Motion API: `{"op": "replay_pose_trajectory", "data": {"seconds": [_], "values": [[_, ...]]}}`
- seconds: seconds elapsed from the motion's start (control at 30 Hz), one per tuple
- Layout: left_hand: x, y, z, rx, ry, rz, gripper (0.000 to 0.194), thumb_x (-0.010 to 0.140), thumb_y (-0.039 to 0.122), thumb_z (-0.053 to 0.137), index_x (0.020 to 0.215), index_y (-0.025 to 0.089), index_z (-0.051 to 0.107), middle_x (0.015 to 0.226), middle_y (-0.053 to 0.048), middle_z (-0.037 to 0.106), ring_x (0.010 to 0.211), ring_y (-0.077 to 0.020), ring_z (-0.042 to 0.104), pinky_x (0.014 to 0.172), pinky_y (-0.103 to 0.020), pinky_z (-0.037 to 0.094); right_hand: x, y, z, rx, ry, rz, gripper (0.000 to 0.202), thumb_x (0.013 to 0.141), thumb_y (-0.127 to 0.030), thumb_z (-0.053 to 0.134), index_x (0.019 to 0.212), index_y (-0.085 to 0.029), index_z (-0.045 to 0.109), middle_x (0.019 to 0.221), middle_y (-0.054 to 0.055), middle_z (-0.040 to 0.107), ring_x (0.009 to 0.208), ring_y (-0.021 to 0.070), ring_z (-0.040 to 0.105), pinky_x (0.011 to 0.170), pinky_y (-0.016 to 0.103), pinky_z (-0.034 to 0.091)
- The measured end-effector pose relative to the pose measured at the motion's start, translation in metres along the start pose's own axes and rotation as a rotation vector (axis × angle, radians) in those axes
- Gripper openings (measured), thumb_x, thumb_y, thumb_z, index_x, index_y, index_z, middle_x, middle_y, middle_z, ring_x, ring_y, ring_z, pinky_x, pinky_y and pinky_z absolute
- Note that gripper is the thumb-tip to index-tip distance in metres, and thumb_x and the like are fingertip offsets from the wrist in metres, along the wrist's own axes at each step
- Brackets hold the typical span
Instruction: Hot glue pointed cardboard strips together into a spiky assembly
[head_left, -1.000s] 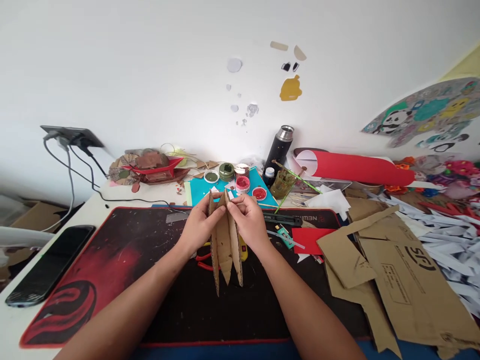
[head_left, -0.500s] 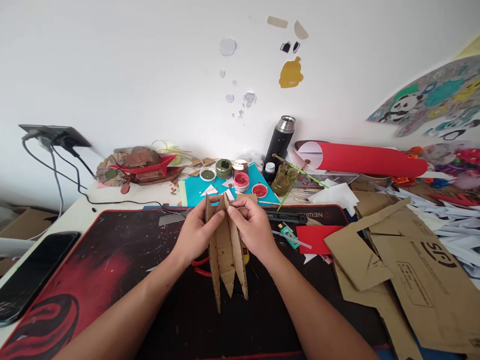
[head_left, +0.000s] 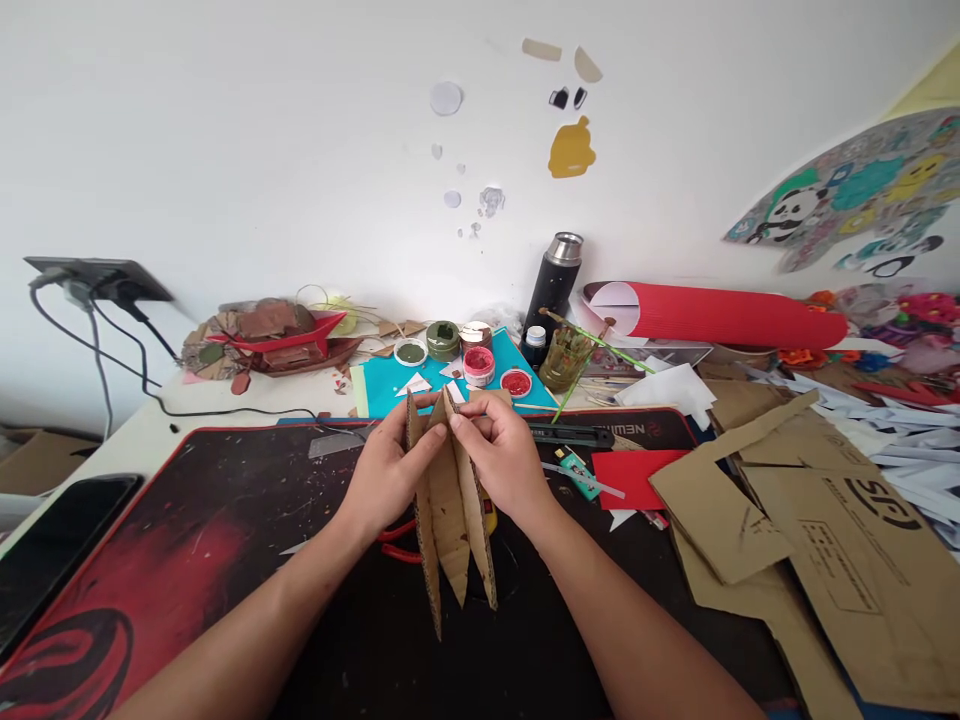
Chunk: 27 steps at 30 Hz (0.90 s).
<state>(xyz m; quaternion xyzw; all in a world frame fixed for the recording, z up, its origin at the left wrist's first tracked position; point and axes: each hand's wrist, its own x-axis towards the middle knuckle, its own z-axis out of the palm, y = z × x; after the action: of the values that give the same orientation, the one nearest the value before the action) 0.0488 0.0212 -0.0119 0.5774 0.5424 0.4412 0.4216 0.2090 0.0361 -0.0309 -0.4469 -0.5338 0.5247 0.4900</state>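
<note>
Between my hands is a cardboard boat shape [head_left: 450,530], made of a pointed base strip with two upright side pieces that spread apart toward me. My left hand [head_left: 391,465] grips the left side piece near its far end, thumb on the inside. My right hand [head_left: 501,447] pinches the far end of the right side piece between thumb and fingers. Some fingertips are hidden behind the cardboard. Red-handled pliers [head_left: 400,550] lie on the dark desk mat [head_left: 352,640] beneath, partly covered by the piece.
Flat cardboard sheets [head_left: 840,560] and red paper [head_left: 637,478] lie to the right. Behind stand paint pots [head_left: 478,368] on blue paper [head_left: 382,385], a brush jar [head_left: 564,362] and a black thermos [head_left: 553,280]. A phone [head_left: 64,550] and a red model boat [head_left: 289,340] are at left.
The view has shifted slightly, so the phone and socket sit farther left. Both hands keep their hold on the cardboard boat shape, whose near end appears slightly lower.
</note>
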Motion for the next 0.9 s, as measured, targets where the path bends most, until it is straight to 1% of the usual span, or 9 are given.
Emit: {"op": "replay_pose_trajectory", "data": {"seconds": [0.23,0.47,0.6,0.9], "values": [[0.0000,-0.0007,0.0004,0.016,0.011,-0.015,0.055,0.089,0.060,0.071,0.127,0.020,0.071,0.125,-0.011,0.081,0.107,-0.0337,0.077,0.091,-0.041,0.060,0.0002,0.0015,0.0001,-0.009,0.003,0.010,0.023,0.091,-0.046,0.069,0.091,-0.024,0.061,0.059,-0.008,0.043,0.051,0.0120,0.032,0.051,0.027,0.025],[0.0003,0.0014,0.0004,0.035,0.011,-0.020,0.056,0.089,0.060,0.070,0.127,0.020,0.071,0.123,-0.011,0.081,0.104,-0.0337,0.077,0.090,-0.042,0.060,0.0000,0.0007,0.0004,0.002,0.000,0.021,0.024,0.091,-0.046,0.070,0.090,-0.025,0.059,0.056,-0.009,0.042,0.050,0.0126,0.035,0.050,0.027,0.026],[0.0009,0.0013,0.0001,0.044,0.005,-0.029,0.058,0.089,0.061,0.069,0.129,0.019,0.070,0.124,-0.011,0.081,0.104,-0.0336,0.076,0.089,-0.041,0.059,0.0002,0.0023,0.0006,0.006,0.001,0.017,0.023,0.091,-0.045,0.069,0.090,-0.025,0.059,0.056,-0.009,0.041,0.049,0.0122,0.033,0.050,0.027,0.026],[0.0014,-0.0008,0.0008,0.012,0.006,-0.040,0.060,0.087,0.061,0.071,0.129,0.018,0.070,0.125,-0.012,0.081,0.110,-0.0355,0.076,0.096,-0.045,0.059,0.0004,0.0023,0.0006,0.021,-0.003,0.043,0.025,0.090,-0.047,0.072,0.090,-0.025,0.059,0.055,-0.010,0.040,0.047,0.0117,0.032,0.049,0.027,0.025]]}}
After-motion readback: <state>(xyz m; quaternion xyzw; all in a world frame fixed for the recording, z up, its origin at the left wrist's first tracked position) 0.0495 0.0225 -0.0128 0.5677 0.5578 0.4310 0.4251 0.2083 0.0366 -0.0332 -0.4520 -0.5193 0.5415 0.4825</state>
